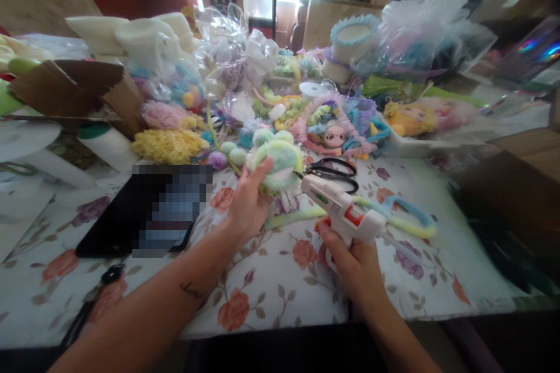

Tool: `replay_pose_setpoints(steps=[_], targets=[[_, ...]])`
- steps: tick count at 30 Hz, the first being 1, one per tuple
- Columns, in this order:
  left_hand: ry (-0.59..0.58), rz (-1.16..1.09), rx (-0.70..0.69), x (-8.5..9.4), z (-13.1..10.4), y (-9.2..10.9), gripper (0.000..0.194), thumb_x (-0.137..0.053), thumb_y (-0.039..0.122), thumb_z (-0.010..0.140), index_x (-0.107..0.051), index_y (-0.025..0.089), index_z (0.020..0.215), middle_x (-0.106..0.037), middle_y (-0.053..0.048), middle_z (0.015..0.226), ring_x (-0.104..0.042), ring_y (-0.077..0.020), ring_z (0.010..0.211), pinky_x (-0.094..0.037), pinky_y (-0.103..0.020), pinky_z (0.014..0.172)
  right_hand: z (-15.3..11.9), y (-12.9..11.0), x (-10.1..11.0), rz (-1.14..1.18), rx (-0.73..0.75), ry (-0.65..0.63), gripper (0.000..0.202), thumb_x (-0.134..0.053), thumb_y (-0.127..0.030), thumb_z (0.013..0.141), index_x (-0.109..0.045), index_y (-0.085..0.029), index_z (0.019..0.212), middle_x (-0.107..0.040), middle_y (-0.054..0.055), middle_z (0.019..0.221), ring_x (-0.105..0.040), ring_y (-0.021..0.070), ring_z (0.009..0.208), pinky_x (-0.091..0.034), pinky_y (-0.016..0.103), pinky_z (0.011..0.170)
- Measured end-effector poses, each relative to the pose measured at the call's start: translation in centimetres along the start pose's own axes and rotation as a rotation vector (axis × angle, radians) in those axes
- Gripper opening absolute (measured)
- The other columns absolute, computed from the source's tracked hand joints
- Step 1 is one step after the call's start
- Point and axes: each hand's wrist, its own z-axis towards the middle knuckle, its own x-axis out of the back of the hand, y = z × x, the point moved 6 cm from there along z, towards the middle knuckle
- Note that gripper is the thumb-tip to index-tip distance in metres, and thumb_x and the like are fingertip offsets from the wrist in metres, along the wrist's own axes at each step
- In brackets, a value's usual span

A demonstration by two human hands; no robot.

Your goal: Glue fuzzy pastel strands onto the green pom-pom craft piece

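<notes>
My left hand (251, 201) is closed round a fuzzy pale green and yellow plush piece (280, 157), with pompoms along its top. A small whitish patch shows on its lower side. In my right hand (350, 256) is a white hot glue gun (341, 204) with a red window, its dark nozzle at the plush piece's right edge; whether it touches I cannot tell. A clear glue stick (402, 249) sticks out of the gun's back. Just behind the gun lie black-handled scissors (335, 168). A fuzzy yellow-to-blue strip (411, 224) curls on the cloth beside it.
On the left lies a black tablet (109, 218) on the flowered tablecloth (262, 280). Behind it are yellow yarn (170, 145), a thread cone (109, 145) and a cardboard box (74, 90). A doll head (335, 135), ribbons and plastic bags pile up at the back.
</notes>
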Motion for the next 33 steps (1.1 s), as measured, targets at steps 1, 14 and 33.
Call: replay_pose_setpoints(steps=[1,14,33], targets=[[0.003,0.003,-0.002,0.0,0.0,0.0,0.042,-0.071,0.017,0.097,-0.070,0.030,0.137,-0.081,-0.003,0.128,-0.073,-0.0250,0.130,-0.065,-0.031,0.098,0.0,0.0,0.0,0.000,-0.003,0.003,0.040,-0.067,-0.056,0.089,-0.072,-0.020,0.074,-0.065,0.001,0.055,-0.059,0.0185,0.056,-0.046,0.029,0.055],[0.118,-0.050,-0.008,0.3,1.0,1.3,0.037,-0.064,0.013,0.101,-0.070,0.030,0.133,-0.082,0.000,0.124,-0.075,-0.0165,0.121,-0.064,-0.024,0.095,1.6,-0.3,7.9,-0.029,0.005,0.274,0.043,-0.071,-0.056,0.083,-0.067,-0.022,0.056,-0.060,0.001,0.045,-0.054,0.0163,0.044,-0.043,0.030,0.050],[0.114,-0.034,0.047,0.5,1.1,0.6,0.034,-0.070,0.014,0.095,-0.074,0.028,0.126,-0.082,-0.004,0.124,-0.074,-0.0265,0.126,-0.069,-0.030,0.088,13.7,4.3,22.2,-0.414,-0.060,0.362,0.026,-0.075,-0.029,0.085,-0.071,-0.017,0.063,-0.070,0.005,0.062,-0.066,0.0230,0.069,-0.048,0.034,0.069]])
